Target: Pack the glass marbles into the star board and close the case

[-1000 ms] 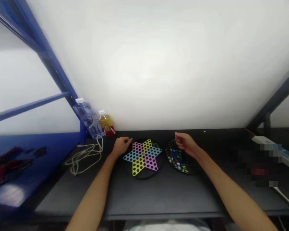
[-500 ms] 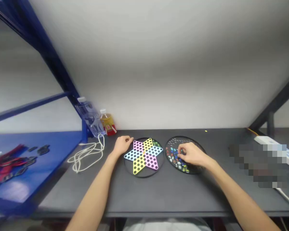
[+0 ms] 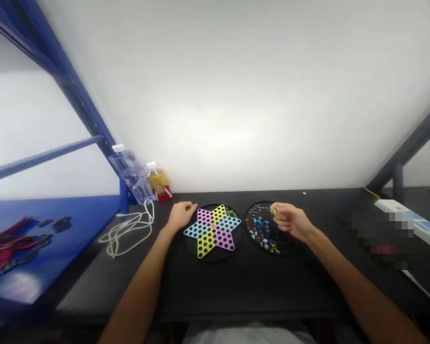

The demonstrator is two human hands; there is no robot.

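Note:
A star-shaped Chinese checkers board [image 3: 212,232] in pink, yellow and light blue, dotted with holes, lies on a round black tray in the middle of the table. My left hand [image 3: 181,215] rests at its upper left edge, fingers curled in and thumb pointing toward the board. To the right, a second round black tray [image 3: 248,234] holds many glass marbles [image 3: 263,234] in blue, red, white and yellow-green. Above this tray's right half is my right hand [image 3: 288,220], its fingertips pinching a small yellow marble [image 3: 274,211]. Some green marbles [image 3: 231,213] show beside the star's upper right.
A white cable [image 3: 129,231] lies coiled at left, before a clear bottle [image 3: 134,174] and a yellow-red bottle [image 3: 159,184]. A blue surface [image 3: 89,215] with red and black straps adjoins the left side. A white-blue box [image 3: 397,210] is at right.
My right hand has lifted from the marbles and moved slightly right and up, with a yellow marble now showing in its fingertips. My left hand stays in place.

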